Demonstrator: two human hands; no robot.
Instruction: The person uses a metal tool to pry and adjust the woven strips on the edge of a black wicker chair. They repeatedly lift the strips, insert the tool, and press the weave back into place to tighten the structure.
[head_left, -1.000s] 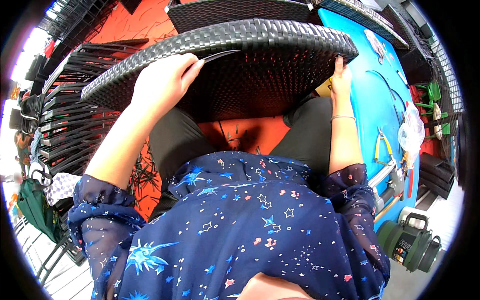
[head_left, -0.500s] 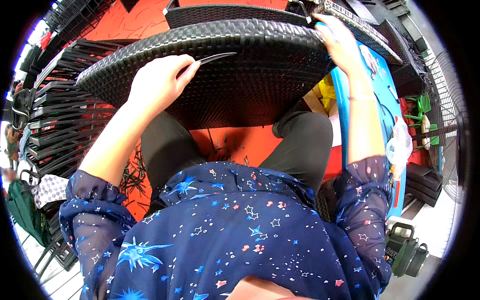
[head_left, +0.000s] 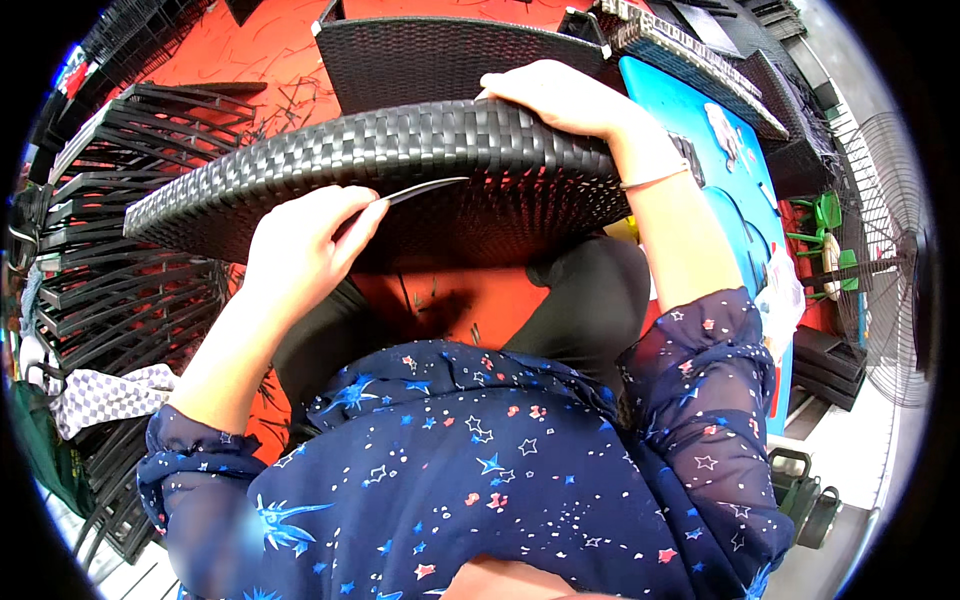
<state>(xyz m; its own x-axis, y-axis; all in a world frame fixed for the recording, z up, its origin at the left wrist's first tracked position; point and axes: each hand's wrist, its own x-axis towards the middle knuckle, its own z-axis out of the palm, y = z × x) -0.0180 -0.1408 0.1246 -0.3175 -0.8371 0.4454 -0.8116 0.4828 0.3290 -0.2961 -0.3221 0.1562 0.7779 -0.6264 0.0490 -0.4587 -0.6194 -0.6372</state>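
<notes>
A curved black woven panel [head_left: 400, 140], made of flat plastic-looking strips, stands tilted in front of my knees. My left hand [head_left: 305, 240] is closed on a thin, curved, pointed tool [head_left: 432, 186], whose tip points right, just below the panel's thick rim. Whether the tip touches the weave I cannot tell. Further right, my right hand [head_left: 560, 100] grips the top edge of the panel, its fingertips bent over the far side. The panel's far face is hidden.
Stacked black slatted frames [head_left: 130, 220] stand at the left. Behind the panel is another dark woven piece [head_left: 440, 60]. A blue table [head_left: 735, 200] with small items runs along the right, near a large fan [head_left: 895, 250]. Dark scraps litter the red floor [head_left: 230, 50].
The panel's rim has come lower and nearer to me. My right hand has moved left along the top edge. My left hand, still holding the tool, is lower in view.
</notes>
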